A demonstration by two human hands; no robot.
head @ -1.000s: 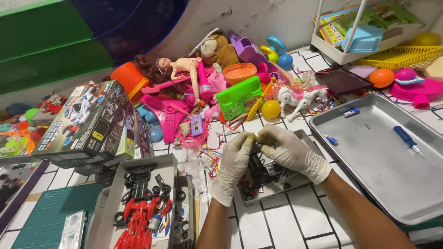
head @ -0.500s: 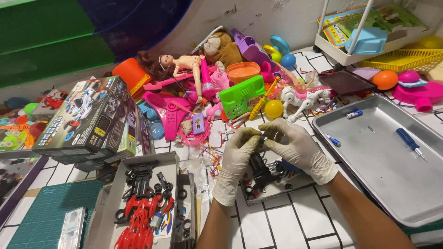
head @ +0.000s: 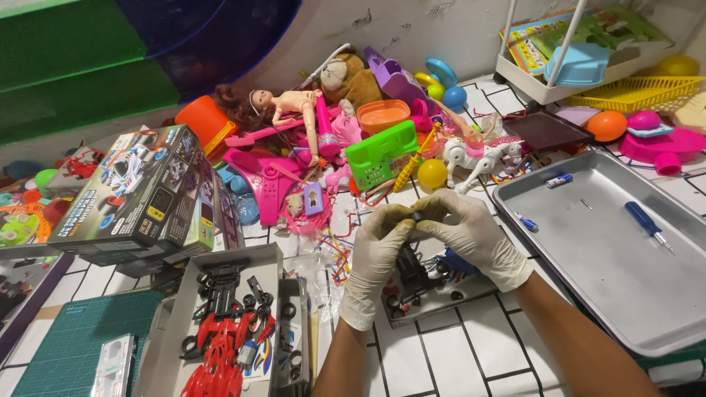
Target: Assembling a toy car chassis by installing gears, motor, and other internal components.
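Observation:
Both my hands wear white gloves and meet above a small tray of black parts point(head: 434, 294) on the white tiled floor. My left hand point(head: 376, 254) and my right hand point(head: 471, 231) pinch a small dark part point(head: 416, 216) between their fingertips. Under them a black toy car chassis point(head: 410, 270) stands in the small tray. An open box point(head: 228, 323) with red and black model car parts lies to the left of my left forearm.
A large metal tray point(head: 610, 272) at right holds a blue screwdriver point(head: 647, 224) and a small battery point(head: 559, 180). A pile of toys spreads behind: a doll point(head: 283, 110), a green toy point(head: 381, 156), a yellow ball point(head: 432, 173). A model kit box point(head: 140, 195) and green cutting mat point(head: 70, 345) lie left.
My hands have stayed together on the small part, lifting slightly and turning it; the view has shifted a little downward.

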